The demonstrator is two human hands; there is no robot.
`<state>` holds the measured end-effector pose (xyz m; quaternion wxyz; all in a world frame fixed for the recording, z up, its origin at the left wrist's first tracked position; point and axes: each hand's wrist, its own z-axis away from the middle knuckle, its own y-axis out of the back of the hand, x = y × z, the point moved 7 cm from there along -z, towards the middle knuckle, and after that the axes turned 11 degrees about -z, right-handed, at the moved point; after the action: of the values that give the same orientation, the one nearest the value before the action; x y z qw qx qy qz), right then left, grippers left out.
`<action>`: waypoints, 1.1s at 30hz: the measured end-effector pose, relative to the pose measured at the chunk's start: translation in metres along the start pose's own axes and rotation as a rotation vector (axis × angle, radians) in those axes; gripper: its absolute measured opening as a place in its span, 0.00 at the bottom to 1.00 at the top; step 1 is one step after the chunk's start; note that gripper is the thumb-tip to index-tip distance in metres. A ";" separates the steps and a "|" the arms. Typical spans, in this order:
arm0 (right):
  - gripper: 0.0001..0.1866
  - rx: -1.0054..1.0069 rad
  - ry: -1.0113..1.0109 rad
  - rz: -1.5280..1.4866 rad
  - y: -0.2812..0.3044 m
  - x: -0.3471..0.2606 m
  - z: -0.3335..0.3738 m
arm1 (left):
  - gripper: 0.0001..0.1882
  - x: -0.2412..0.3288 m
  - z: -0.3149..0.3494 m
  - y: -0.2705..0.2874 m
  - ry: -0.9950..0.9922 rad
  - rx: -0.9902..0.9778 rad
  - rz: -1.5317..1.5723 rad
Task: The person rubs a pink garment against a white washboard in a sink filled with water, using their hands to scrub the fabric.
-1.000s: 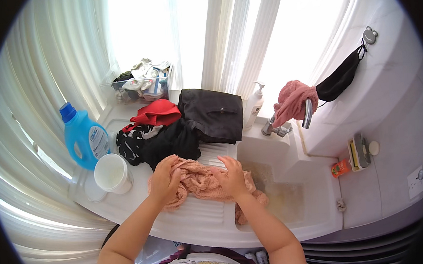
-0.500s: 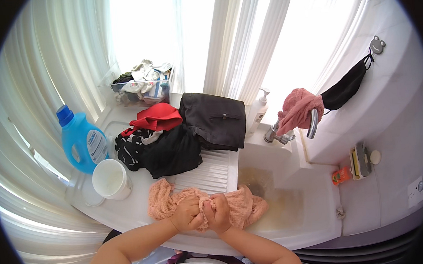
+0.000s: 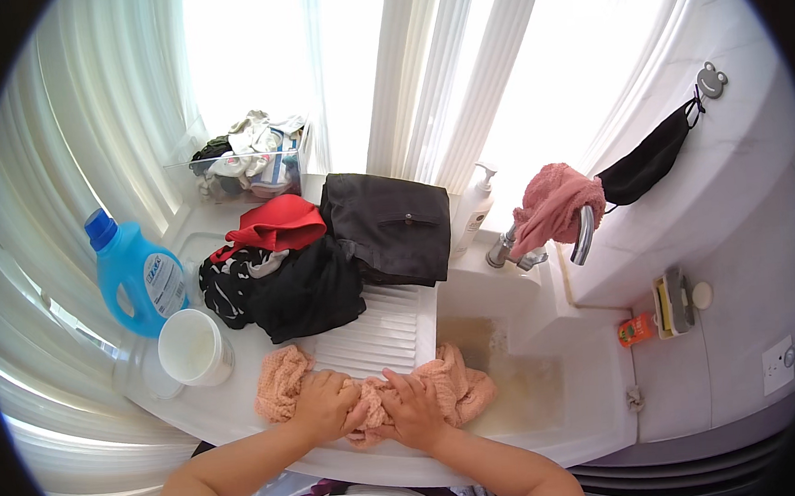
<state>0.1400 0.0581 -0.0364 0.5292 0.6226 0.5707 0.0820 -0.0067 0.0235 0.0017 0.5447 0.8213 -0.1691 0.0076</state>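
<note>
A peach textured cloth [image 3: 458, 387] lies bunched across the front of the ridged white washboard [image 3: 394, 327], its right end hanging over the sink edge. My left hand [image 3: 328, 406] is closed round its left-middle part, fingers curled over the folds. Beside it, my right hand [image 3: 413, 410] rests on the cloth with its fingers spread and stretched out. Cloudy water [image 3: 518, 392] stands in the white sink just right of the cloth.
Behind the washboard lie dark trousers [image 3: 392, 230], a black garment [image 3: 308, 291] and a red one [image 3: 281, 224]. On the left stand a white tub [image 3: 197, 347] and a blue detergent bottle [image 3: 141, 275]. A pink cloth [image 3: 551, 205] drapes the faucet [image 3: 584, 235], near a pump bottle [image 3: 475, 210].
My hands, pressed together on the cloth before, have moved apart. My right hand has loosened from a fist to spread fingers. The cloth lies flatter, and the whole view has shifted slightly.
</note>
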 end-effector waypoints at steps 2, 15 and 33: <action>0.24 0.112 -0.019 0.015 -0.007 0.029 -0.043 | 0.14 -0.035 -0.033 -0.030 0.290 0.013 -0.001; 0.31 0.057 0.160 0.014 0.009 -0.014 -0.022 | 0.20 0.018 0.030 0.008 -0.198 0.225 -0.102; 0.17 0.197 0.023 0.018 -0.012 0.023 -0.051 | 0.10 -0.023 -0.035 -0.015 0.180 0.282 -0.147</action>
<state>0.1041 0.1029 -0.0357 0.4580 0.6756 0.5765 0.0374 -0.0182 0.0662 -0.0022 0.4362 0.8957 -0.0563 0.0651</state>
